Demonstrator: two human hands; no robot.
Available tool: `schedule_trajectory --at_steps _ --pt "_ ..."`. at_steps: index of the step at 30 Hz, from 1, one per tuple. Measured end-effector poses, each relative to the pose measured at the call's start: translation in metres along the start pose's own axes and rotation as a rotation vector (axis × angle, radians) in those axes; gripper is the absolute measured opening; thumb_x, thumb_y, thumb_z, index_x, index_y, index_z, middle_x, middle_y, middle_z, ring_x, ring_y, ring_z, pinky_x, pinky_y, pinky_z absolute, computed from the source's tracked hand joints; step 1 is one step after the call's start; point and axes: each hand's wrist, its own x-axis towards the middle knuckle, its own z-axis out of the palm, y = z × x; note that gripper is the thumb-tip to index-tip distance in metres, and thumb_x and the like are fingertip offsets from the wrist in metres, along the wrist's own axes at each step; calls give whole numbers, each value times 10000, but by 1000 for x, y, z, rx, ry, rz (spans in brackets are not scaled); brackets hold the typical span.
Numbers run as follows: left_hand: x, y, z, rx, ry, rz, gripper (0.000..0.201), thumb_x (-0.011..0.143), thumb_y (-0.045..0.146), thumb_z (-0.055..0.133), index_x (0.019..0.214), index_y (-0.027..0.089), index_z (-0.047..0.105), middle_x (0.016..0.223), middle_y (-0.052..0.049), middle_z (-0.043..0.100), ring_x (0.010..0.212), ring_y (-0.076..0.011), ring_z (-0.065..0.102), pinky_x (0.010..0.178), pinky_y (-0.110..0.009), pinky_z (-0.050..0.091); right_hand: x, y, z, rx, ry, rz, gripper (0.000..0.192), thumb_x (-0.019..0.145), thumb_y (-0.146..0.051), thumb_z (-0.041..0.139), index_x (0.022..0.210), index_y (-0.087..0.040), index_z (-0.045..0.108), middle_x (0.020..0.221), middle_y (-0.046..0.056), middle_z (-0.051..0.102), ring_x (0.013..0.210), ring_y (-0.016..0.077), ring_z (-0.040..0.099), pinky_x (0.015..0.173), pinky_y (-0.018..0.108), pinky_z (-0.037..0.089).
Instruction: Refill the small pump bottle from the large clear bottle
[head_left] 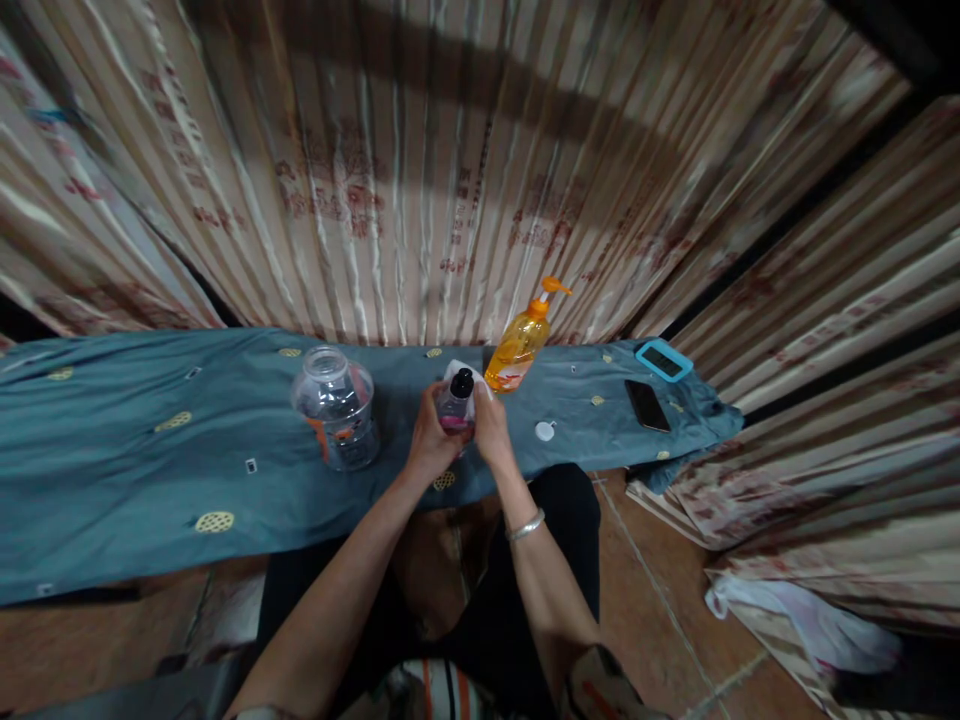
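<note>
My left hand [429,437] and my right hand [491,432] together grip a small clear bottle [454,408] with a black cap and pink liquid at its bottom. It is held upright just above the teal cloth [150,460] that covers a low bench. Something white shows behind the bottle, partly hidden by my fingers. A silver bangle [525,526] circles my right wrist.
A large clear plastic jar [336,407] without a lid stands left of my hands. An orange pump bottle [520,342] stands behind them. To the right lie a small white cap [545,431], a dark phone [647,405] and a teal-framed device [664,360]. Striped curtains hang behind.
</note>
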Motion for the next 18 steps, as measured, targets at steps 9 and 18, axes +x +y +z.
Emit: schedule_trajectory --at_steps 9,18 --pt "-27 -17 10 19 40 155 714 892 387 602 1513 212 296 1507 -167 441 1420 -337 451 1192 -545 370 -46 7 14 19 141 -122 720 1028 -559 332 1594 -122 242 1670 192 294 1555 281 276 1263 534 228" --pt "-55 -3 -1 229 -134 323 706 957 274 490 1592 207 189 1553 -208 422 1441 -322 439 1184 -570 378 -38 10 8 89 239 -160 701 1023 -569 394 1603 -214 224 1684 136 269 1564 278 235 1277 539 158"
